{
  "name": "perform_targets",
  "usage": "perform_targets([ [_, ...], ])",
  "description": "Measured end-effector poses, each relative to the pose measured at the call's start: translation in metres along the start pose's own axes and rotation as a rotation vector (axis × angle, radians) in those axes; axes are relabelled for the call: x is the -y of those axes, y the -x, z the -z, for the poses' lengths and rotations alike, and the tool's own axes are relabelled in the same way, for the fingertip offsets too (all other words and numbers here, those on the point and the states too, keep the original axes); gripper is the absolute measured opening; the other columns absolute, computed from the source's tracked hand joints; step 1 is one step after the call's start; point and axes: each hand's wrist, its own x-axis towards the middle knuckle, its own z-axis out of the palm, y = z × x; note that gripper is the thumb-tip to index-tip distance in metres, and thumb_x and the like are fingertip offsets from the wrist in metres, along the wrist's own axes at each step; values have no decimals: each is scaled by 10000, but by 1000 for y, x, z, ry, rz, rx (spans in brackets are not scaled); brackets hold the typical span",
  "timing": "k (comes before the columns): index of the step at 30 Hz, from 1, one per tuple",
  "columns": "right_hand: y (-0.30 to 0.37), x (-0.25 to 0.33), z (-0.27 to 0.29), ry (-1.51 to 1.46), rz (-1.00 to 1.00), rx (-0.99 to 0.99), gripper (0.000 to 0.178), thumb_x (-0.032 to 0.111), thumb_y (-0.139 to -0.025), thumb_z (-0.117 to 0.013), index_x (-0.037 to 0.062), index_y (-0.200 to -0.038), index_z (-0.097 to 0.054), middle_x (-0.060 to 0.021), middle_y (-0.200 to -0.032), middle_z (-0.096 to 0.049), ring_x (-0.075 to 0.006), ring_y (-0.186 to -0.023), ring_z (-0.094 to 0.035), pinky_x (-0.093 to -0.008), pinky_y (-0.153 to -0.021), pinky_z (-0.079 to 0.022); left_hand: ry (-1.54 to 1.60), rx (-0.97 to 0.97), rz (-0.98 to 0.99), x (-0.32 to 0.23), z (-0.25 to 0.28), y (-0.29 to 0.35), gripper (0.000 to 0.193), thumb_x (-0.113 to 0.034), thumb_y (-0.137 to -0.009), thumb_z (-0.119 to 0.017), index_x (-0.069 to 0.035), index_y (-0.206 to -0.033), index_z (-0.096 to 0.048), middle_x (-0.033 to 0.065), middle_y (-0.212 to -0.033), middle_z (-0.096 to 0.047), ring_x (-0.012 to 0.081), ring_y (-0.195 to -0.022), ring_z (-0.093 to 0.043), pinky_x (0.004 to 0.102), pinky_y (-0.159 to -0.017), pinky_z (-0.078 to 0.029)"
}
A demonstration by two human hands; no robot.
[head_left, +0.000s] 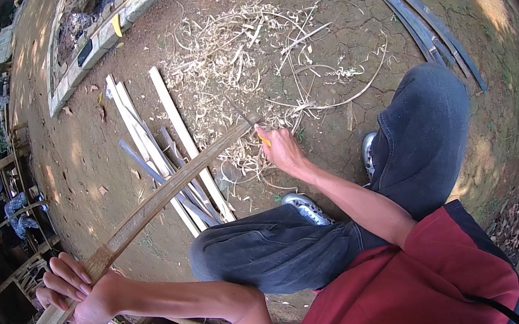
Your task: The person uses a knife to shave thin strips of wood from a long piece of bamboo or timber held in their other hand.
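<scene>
A long split bamboo slat [171, 188] crosses in front of me, slanting from the lower left up to the middle. My left hand [87, 296] is closed round its near part, just below a node. At the slat's far end, my right hand [284, 151] grips a knife [264, 140] with a yellow-orange handle. The thin blade points up and to the left and lies at or against the slat's tip; contact is hard to make out. Pale curled shavings [219, 56] are scattered on the ground beyond and under that end.
Several bamboo strips [179, 126] lie on the ground beneath the slat. Longer dark strips [410, 11] rest at the upper right. A stone-edged bed [140, 4] runs along the upper left. A bamboo structure [23, 213] stands at the left. My bent knees [431, 120] frame the right arm.
</scene>
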Motion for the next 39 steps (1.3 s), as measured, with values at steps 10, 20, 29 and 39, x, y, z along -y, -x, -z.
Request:
perform_targets([
  [10, 3, -26, -26, -95, -69, -10, 379, -64, -900, -425, -76, -1247, -576, -119, -486, -512, -123, -352, -406, -255, -294, -407, 23, -13, 26, -2, 3, 1, 674, -777, -882, -262, -152, -632, -294, -15, -484, -218, 104, -427, -216, 216, -374, -188],
  [20, 3, -17, -22, -65, 26, -109, 354, -66, -927, -377, -91, -1205, -595, -124, -483, -515, -127, -351, -394, -264, -294, -386, -174, -165, -31, 0, -14, 6, 663, -770, -889, -251, -160, -632, -289, -17, -486, -206, 103, -431, -191, 218, -365, -167],
  [29, 18, 6, -25, -43, 228, -264, 357, -86, -919, -371, -109, -1192, -599, -164, -569, -585, -138, -379, -440, -270, -294, -364, -40, -100, 7, -4, -1, 7, 664, -765, -892, -270, -154, -632, -284, -16, -485, -208, 98, -425, -193, 214, -363, -158],
  [39, 19, 22, -4, -98, 98, -68, 511, -130, -799, -521, -43, -1302, -534, -145, -569, -607, -171, -384, -501, -284, -357, -474, -66, -114, -13, -3, -10, 10, 662, -762, -891, -305, -155, -629, -289, -17, -477, -209, 90, -414, -180, 215, -367, -148],
])
